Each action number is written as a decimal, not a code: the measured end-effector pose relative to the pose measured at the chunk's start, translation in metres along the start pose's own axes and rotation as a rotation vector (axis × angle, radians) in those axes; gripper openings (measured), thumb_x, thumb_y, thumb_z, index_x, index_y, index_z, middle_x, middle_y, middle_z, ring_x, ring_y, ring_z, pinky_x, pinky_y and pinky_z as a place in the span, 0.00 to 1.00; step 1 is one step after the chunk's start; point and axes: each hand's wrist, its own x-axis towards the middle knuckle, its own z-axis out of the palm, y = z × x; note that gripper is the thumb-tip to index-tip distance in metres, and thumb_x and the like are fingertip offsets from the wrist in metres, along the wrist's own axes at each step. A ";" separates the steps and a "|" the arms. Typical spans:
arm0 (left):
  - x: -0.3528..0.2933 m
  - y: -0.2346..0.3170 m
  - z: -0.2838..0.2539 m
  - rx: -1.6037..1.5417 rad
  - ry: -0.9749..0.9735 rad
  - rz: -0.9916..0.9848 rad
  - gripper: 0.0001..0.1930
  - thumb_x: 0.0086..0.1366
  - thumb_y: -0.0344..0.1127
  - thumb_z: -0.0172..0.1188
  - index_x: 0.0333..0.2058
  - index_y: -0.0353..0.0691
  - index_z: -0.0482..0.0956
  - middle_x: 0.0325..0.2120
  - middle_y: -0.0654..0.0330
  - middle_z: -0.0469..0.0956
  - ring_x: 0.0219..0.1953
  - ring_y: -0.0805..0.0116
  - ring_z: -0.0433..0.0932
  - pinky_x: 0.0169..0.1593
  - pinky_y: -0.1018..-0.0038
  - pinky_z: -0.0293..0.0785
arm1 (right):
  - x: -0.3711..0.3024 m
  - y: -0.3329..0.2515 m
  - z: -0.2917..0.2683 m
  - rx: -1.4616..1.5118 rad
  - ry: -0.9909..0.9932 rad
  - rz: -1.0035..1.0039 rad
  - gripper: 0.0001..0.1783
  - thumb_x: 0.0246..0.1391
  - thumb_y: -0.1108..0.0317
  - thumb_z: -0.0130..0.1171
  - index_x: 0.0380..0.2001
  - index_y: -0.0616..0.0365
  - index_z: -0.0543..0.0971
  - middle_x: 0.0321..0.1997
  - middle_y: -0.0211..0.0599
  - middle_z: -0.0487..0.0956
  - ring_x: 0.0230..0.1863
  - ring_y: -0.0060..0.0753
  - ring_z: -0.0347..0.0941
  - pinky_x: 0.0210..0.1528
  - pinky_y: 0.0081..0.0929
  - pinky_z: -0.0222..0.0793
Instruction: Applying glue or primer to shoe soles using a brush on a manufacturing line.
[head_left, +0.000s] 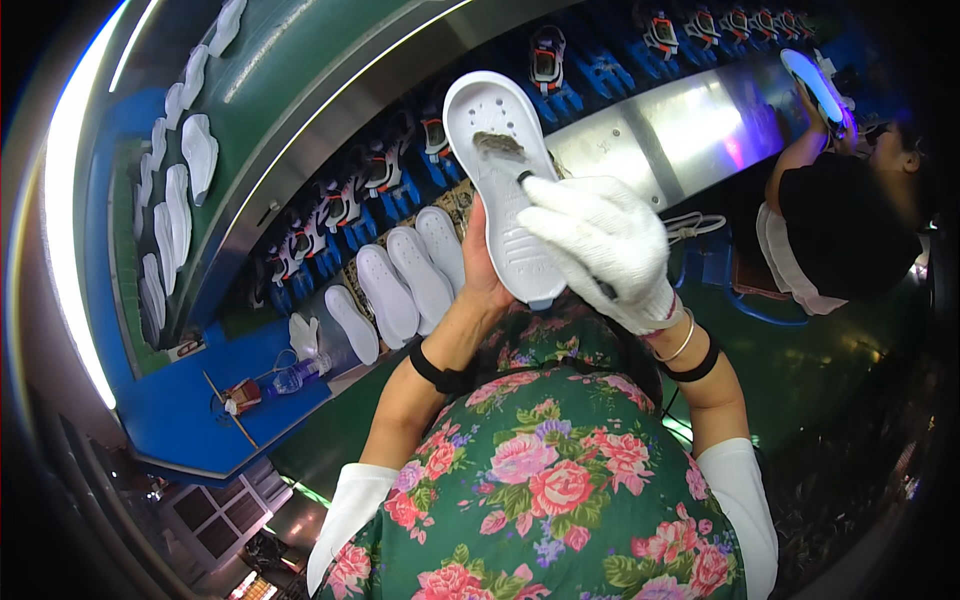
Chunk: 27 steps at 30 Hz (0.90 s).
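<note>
A white shoe sole (488, 188) with small round holes near its top stands upright in front of me. My left hand (482, 262), bare, grips its lower left edge. In a white knitted glove, my right hand (600, 240) is closed round the dark handle of a brush (498, 146). The brush's brown bristles lie against the sole's inner face, just below the holes. Most of the handle is hidden by the glove. Several more white soles (388, 280) stand in a row to the left of my left forearm.
Uppers on blue holders (385, 170) line the far side. More white soles (178, 215) lie on a green conveyor (262, 75) at left. A blue table (180, 410) holds a plastic bottle (293, 377). At right, a seated person (845, 220) holds a blue-lit sole (812, 85).
</note>
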 end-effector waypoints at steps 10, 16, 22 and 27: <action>0.027 0.008 0.013 -0.105 -0.103 0.085 0.47 0.65 0.76 0.37 0.67 0.41 0.57 0.59 0.44 0.69 0.57 0.45 0.73 0.59 0.49 0.73 | -0.013 0.004 0.001 0.034 -0.044 -0.010 0.17 0.43 0.76 0.67 0.40 0.56 0.85 0.46 0.42 0.84 0.44 0.44 0.80 0.46 0.34 0.75; 0.034 0.013 0.012 -0.169 -0.154 0.070 0.43 0.62 0.72 0.50 0.65 0.45 0.61 0.59 0.47 0.67 0.57 0.42 0.69 0.54 0.40 0.74 | -0.022 0.007 -0.003 0.343 -0.021 0.188 0.11 0.43 0.75 0.71 0.35 0.57 0.86 0.40 0.43 0.85 0.39 0.41 0.83 0.45 0.33 0.76; 0.042 0.022 0.000 -0.140 -0.123 0.005 0.50 0.60 0.76 0.48 0.66 0.37 0.59 0.58 0.45 0.67 0.57 0.41 0.70 0.53 0.41 0.75 | -0.028 0.000 -0.003 0.252 -0.145 0.053 0.15 0.44 0.74 0.70 0.39 0.54 0.86 0.42 0.38 0.85 0.42 0.38 0.82 0.44 0.31 0.76; 0.045 0.017 0.012 -0.148 -0.185 0.074 0.50 0.62 0.77 0.43 0.66 0.37 0.59 0.59 0.47 0.68 0.56 0.41 0.72 0.52 0.42 0.77 | -0.031 0.009 -0.007 0.189 -0.001 0.217 0.12 0.45 0.73 0.70 0.37 0.52 0.87 0.40 0.35 0.86 0.41 0.37 0.82 0.44 0.30 0.77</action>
